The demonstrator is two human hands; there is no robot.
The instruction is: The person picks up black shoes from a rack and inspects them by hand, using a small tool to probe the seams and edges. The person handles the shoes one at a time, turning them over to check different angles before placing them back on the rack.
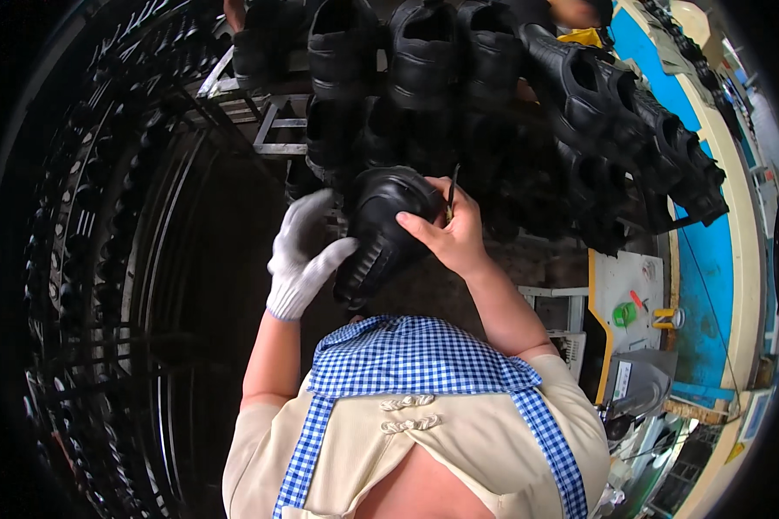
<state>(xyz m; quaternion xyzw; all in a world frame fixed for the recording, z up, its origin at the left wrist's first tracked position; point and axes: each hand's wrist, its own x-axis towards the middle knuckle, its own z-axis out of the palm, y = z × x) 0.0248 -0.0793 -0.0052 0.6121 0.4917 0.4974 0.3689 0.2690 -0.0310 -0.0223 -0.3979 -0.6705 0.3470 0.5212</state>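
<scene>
In front of my chest is a black leather shoe (395, 203), its smooth toe pointing away from me and its laced part toward my left hand. My bare right hand (453, 227) grips its toe end, thumb on top. A thin dark tool with a pointed tip (453, 186) sticks up from the same hand's fingers; its kind is unclear. My left hand (307, 251) wears a white knit glove. It stands beside the shoe with fingers and thumb apart, the thumb tip close to the lace area; whether it touches I cannot tell.
Rows of black shoes (424, 52) stand on a metal rack (279, 130) ahead, continuing to the right. Dark racks of shoes (86, 233) line the left. At right are a white worktable (636, 268) with a green cup (624, 313), and a blue surface (701, 294).
</scene>
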